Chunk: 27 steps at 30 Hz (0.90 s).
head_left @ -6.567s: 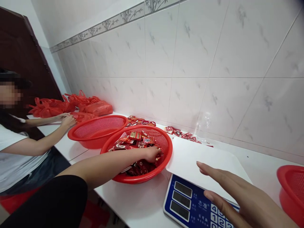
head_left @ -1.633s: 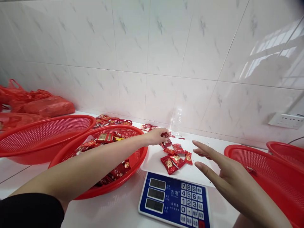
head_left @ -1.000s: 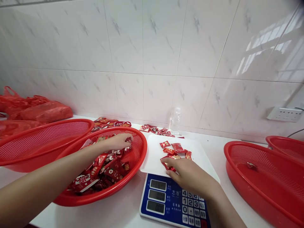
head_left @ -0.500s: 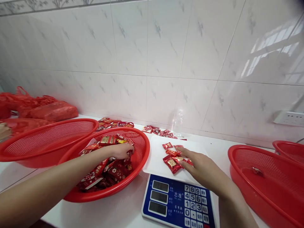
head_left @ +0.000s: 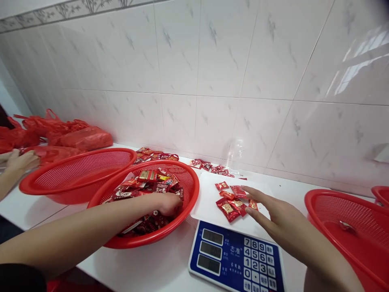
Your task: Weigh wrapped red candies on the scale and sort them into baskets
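My left hand (head_left: 170, 203) reaches down into a red plastic basket (head_left: 194, 190) heaped with red wrapped snack packets (head_left: 148, 175). Its fingers are hidden among the packets, so their grip cannot be seen. Over the white tray (head_left: 206, 209) of a digital scale (head_left: 231, 259), my right hand (head_left: 273, 213) is open with thumb and fingers apart. Its fingertips are at the edge of a small group of red and gold wrapped packets (head_left: 228, 209) on the tray. The scale's blue panel shows three displays and a keypad.
Another red basket (head_left: 75, 170) stands at left, near red plastic bags (head_left: 86, 137) and another person's hand (head_left: 22, 160). Loose packets (head_left: 156, 155) lie along the wall. At right, a red basket (head_left: 361, 243) holds one small packet (head_left: 347, 227). A clear plastic container (head_left: 235, 156) stands behind the tray.
My left hand has gone deeper into the packets, hiding its fingers. My right hand has drawn slightly back from the tray's packets. The view has turned left, bringing another person's hand into sight.
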Each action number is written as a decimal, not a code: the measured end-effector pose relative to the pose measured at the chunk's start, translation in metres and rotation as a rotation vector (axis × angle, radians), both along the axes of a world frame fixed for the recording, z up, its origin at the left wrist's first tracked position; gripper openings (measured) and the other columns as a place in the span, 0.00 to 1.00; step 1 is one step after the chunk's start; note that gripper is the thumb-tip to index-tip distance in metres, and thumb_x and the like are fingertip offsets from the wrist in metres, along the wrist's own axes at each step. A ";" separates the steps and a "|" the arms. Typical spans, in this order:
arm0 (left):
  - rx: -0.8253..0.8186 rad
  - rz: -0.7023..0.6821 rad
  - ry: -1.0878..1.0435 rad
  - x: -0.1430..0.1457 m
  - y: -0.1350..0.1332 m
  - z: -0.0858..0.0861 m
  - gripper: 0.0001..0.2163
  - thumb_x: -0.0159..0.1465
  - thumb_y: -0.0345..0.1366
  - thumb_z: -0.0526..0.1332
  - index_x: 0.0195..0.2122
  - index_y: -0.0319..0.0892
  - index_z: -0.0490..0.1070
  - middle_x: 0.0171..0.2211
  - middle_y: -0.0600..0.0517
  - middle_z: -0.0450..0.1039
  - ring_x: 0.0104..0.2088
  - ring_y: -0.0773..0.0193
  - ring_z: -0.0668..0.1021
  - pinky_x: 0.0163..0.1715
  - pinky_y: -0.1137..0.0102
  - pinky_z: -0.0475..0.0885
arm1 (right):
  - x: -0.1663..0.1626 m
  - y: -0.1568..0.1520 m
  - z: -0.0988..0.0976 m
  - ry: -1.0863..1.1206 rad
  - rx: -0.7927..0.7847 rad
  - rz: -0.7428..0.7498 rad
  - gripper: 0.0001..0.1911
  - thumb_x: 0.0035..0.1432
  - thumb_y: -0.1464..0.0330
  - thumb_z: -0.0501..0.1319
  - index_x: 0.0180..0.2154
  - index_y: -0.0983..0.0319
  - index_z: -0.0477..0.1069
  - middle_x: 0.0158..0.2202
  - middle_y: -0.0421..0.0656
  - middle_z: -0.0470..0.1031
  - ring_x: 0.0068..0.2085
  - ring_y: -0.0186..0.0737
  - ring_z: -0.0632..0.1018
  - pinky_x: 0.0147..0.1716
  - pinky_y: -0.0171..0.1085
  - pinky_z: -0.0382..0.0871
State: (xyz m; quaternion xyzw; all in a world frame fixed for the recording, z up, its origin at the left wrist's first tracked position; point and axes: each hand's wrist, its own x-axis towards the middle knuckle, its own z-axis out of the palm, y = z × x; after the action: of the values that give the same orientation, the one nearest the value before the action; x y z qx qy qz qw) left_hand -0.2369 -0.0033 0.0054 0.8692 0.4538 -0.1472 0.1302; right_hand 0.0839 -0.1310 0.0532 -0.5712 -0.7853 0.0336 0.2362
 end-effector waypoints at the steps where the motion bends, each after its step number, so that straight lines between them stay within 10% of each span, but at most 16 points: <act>1: -0.022 -0.012 0.022 0.001 0.000 0.001 0.05 0.50 0.30 0.63 0.29 0.43 0.76 0.33 0.47 0.79 0.32 0.55 0.77 0.32 0.68 0.68 | 0.001 -0.001 0.001 0.002 0.015 -0.006 0.22 0.66 0.55 0.48 0.60 0.46 0.61 0.56 0.36 0.72 0.52 0.43 0.77 0.47 0.46 0.75; 9: 0.171 0.127 0.043 0.009 0.019 0.044 0.06 0.55 0.31 0.59 0.33 0.42 0.74 0.32 0.45 0.77 0.32 0.52 0.77 0.31 0.65 0.68 | 0.006 -0.005 0.008 -0.033 0.091 -0.171 0.24 0.67 0.54 0.46 0.62 0.47 0.58 0.52 0.39 0.75 0.50 0.46 0.78 0.42 0.47 0.77; 14: 0.248 0.158 -0.486 0.047 0.020 0.073 0.20 0.65 0.47 0.53 0.54 0.43 0.64 0.49 0.44 0.73 0.46 0.55 0.76 0.44 0.65 0.69 | 0.008 -0.010 0.010 -0.045 0.163 -0.210 0.24 0.67 0.54 0.46 0.61 0.51 0.60 0.49 0.42 0.78 0.46 0.47 0.80 0.38 0.45 0.77; 21: -0.064 -0.058 -0.403 0.125 -0.005 0.028 0.49 0.53 0.65 0.58 0.69 0.47 0.40 0.70 0.40 0.35 0.68 0.40 0.41 0.62 0.46 0.47 | 0.015 -0.006 0.009 0.008 0.161 -0.220 0.25 0.66 0.53 0.48 0.61 0.49 0.58 0.48 0.40 0.78 0.44 0.45 0.81 0.33 0.42 0.77; 27: 0.068 -0.085 -0.400 0.168 -0.001 -0.005 0.46 0.55 0.69 0.49 0.69 0.48 0.44 0.70 0.38 0.38 0.68 0.37 0.37 0.61 0.40 0.37 | 0.017 -0.006 0.009 0.056 0.129 -0.201 0.25 0.65 0.52 0.48 0.62 0.48 0.57 0.48 0.42 0.78 0.46 0.46 0.80 0.35 0.43 0.76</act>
State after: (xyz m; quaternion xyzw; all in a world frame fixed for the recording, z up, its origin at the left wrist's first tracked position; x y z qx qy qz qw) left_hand -0.0689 -0.0044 0.0004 0.9033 0.3866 0.0386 0.1820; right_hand 0.1011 -0.1366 0.0623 -0.6296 -0.7177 -0.0251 0.2965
